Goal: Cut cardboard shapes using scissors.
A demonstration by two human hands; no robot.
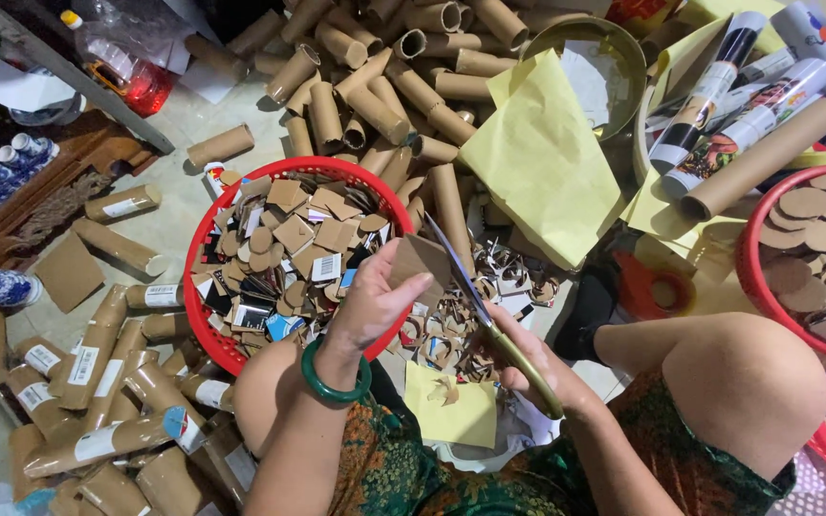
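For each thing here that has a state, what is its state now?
scissors: blades open, on the cardboard piece
cardboard piece: held in left hand
right hand: closed on scissor handles
red basket: filled with cardboard offcuts
plastic bottle: lying down, capped
tape roll: lying flat

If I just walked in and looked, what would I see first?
Probably the big red basket in the middle of the floor, full of small cardboard pieces. Right beside it the left hand holds a brown cardboard piece while the right hand works scissors on it. Behind them lies a large heap of brown cardboard tubes, with a yellow paper sheet to its right.
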